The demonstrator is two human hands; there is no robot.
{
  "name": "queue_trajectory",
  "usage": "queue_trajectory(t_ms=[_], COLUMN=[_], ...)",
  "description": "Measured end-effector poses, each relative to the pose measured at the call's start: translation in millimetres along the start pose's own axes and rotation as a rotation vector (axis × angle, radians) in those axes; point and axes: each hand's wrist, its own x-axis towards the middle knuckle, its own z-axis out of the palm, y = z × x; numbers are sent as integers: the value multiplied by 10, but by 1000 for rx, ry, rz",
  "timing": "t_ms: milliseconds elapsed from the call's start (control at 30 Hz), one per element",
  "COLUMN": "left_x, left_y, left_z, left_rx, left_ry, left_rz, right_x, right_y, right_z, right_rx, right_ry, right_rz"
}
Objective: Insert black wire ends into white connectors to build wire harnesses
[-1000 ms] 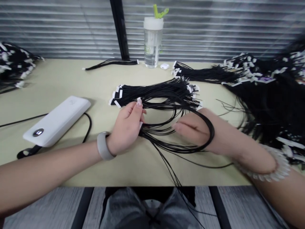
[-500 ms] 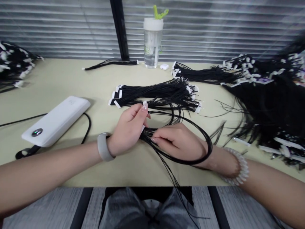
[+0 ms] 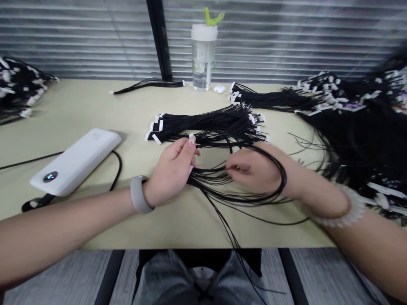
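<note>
My left hand (image 3: 171,171) pinches a small white connector between thumb and fingers and grips a bunch of thin black wires (image 3: 216,180) at the desk's middle. These wires loop around my right hand (image 3: 256,171), whose fingertips pinch strands close to the left hand. Loose ends trail off the desk's near edge toward my lap. Just behind the hands lies a laid-out bundle of black wires with white connectors (image 3: 206,125).
A white power bank (image 3: 76,161) with a black cable sits at the left. A clear water bottle (image 3: 203,51) and a small white case (image 3: 219,89) stand at the back. Large heaps of black wires (image 3: 359,127) cover the right side; another heap (image 3: 19,87) lies far left.
My right hand moved from close against the left hand out to the right along the wires, drawing the loop wider. The left hand stayed put.
</note>
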Motion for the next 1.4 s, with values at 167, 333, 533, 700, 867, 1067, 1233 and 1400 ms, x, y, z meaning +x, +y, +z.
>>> queue_trajectory(t_ms=[167,333,533,700,867,1067,1233,1400], left_x=[7,-17,-36,-42,-68,-87,-85,-99], left_y=[-8,13,24,17,7,38,63,66], left_z=[-11,-17,-16,-6,-11,-15,-10,-20], left_rx=[-14,-30,6,59,71,92,104,134], left_ry=[-30,-71,-104,-123,-180,-198,-233,-242], left_rz=[-23,-9,75,125,184,213,197,200], right_x=[-78,19,11,-28,0,-26,-38,-26], right_y=[569,683,347,-31,-190,-209,-199,-193], right_z=[-340,-489,-318,-118,-35,-35,-18,-5], right_rx=[145,894,738,304,-4,-170,-186,-181], right_ry=[417,956,865,468,398,439,369,367], right_rz=[436,774,576,269,48,17,8,-2])
